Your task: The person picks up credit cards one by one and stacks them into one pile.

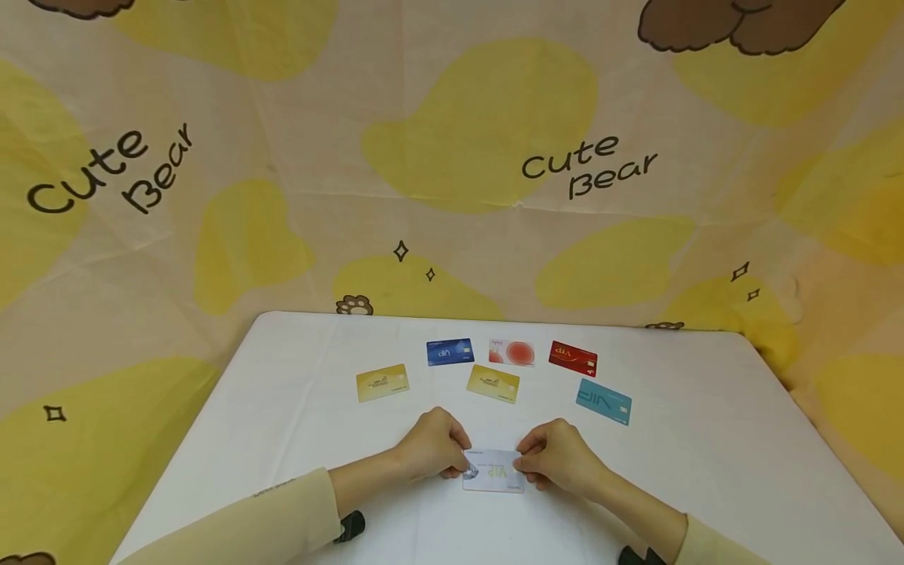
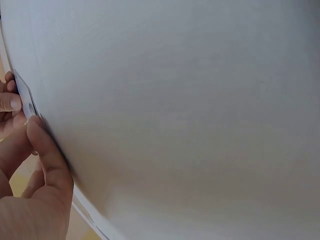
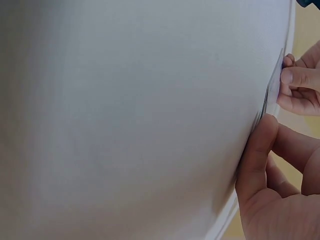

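A whitish VIP card [image 1: 493, 472] is near the front of the white table, its print upside down in the head view. My left hand [image 1: 434, 447] pinches the card's left edge between thumb and fingers. At the opposite edge, my right hand [image 1: 563, 457] pinches it the same way. Both wrist views show the card edge-on, close to the tabletop; whether it touches the table I cannot tell. In the left wrist view the left hand [image 2: 42, 185] is nearest, and in the right wrist view the right hand [image 3: 280, 185] is.
Beyond the hands lie a blue VIP card [image 1: 450, 352], a white card with a red circle [image 1: 519, 353], a red VIP card [image 1: 574, 359], two gold cards, left [image 1: 382, 383] and middle [image 1: 493, 384], and a teal VIP card [image 1: 603, 402]. A yellow patterned cloth [image 1: 452, 157] hangs behind the table [image 1: 282, 408].
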`<move>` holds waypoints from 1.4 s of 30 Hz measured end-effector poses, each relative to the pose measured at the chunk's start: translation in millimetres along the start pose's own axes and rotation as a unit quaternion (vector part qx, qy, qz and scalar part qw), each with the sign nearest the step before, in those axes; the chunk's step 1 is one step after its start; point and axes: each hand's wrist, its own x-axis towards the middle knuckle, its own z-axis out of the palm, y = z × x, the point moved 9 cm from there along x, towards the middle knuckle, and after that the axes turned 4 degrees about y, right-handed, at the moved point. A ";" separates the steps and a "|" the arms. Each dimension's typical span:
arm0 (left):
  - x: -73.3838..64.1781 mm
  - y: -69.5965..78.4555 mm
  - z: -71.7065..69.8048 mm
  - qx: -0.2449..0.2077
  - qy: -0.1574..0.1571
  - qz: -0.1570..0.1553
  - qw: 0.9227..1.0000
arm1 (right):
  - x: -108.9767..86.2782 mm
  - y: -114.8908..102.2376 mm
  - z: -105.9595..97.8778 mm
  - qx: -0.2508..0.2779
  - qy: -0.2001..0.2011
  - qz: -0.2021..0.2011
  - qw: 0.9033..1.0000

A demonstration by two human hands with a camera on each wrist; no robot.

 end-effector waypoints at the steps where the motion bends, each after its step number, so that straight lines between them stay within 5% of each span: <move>1: 0.1 -0.2 0.1 0.002 -0.001 -0.003 1.000 | 0.1 -0.1 -0.3 -0.002 0.000 0.000 1.000; 29: -0.7 -3.8 -7.2 -0.010 0.000 -0.016 1.000 | -2.4 -0.5 -2.1 -0.007 -0.008 0.003 1.000; 42: 2.3 14.2 -35.7 0.033 0.007 0.041 0.999 | -7.3 -18.7 -28.2 -0.037 0.037 -0.011 0.999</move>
